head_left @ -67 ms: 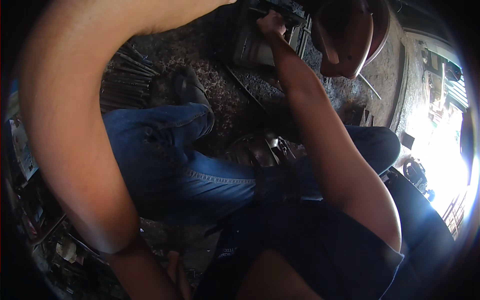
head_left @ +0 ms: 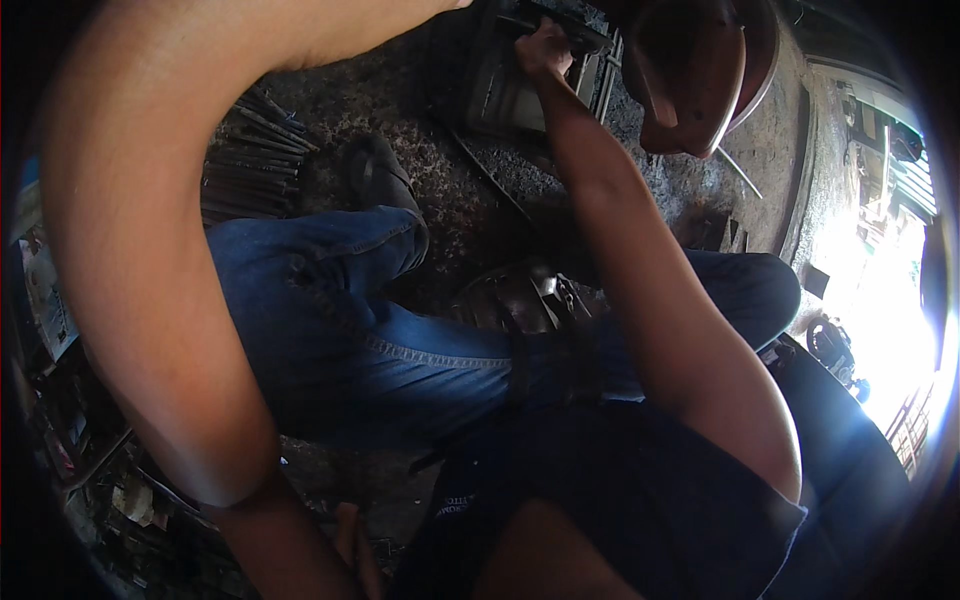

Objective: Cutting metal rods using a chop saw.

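Note:
My right hand (head_left: 546,48) reaches far forward to the top of the view. Its fingers are closed round a dark bar on a grey, box-like metal piece (head_left: 507,100). Where the fingers grip, the details are dark and small. My left arm (head_left: 150,250) is raised close in front, bending up the left side and over to the top edge. Only a small tip of my left hand (head_left: 461,4) shows at that edge, so its fingers and anything in them are hidden.
Beside the metal piece, to its right, is a large reddish-brown rounded metal shell (head_left: 700,75). A bundle of dark rods (head_left: 255,160) lies on the dirty floor at left. Between my legs sits a shiny metal part (head_left: 510,300). A motorcycle (head_left: 832,345) stands by the bright opening at right.
My right hand and forearm have shifted very slightly, with the hand still on the bar. My left arm looks the same.

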The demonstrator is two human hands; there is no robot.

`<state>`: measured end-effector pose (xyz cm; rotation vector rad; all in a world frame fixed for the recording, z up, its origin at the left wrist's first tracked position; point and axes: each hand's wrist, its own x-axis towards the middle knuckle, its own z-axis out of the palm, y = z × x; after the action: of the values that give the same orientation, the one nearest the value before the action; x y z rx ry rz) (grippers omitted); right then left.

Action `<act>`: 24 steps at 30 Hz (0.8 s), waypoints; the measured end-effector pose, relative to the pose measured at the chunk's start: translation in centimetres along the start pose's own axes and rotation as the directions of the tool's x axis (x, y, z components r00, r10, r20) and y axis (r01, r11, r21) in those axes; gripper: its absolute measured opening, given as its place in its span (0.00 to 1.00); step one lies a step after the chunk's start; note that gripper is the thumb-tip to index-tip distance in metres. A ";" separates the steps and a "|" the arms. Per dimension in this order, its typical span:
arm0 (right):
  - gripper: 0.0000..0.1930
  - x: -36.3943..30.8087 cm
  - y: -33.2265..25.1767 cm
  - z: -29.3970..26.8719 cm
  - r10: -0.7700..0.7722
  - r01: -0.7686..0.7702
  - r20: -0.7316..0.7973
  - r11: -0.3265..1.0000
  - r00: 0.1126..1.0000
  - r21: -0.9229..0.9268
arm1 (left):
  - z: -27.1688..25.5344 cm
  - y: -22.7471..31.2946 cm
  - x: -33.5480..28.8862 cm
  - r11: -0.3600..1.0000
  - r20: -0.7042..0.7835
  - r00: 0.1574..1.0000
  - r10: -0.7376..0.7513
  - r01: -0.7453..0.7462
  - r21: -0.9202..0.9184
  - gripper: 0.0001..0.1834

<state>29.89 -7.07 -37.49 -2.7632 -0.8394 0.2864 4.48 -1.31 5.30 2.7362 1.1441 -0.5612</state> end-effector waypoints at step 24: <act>0.16 -8.0 1.5 -1.3 -0.092 0.128 -0.134 0.947 0.987 0.293 | -1.6 1.3 0.7 0.997 0.061 0.995 0.073 -0.071 -0.029 0.30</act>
<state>24.50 -13.06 -35.75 -2.4151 -0.8392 0.2069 6.28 -1.35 6.48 2.7048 1.0275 -0.6126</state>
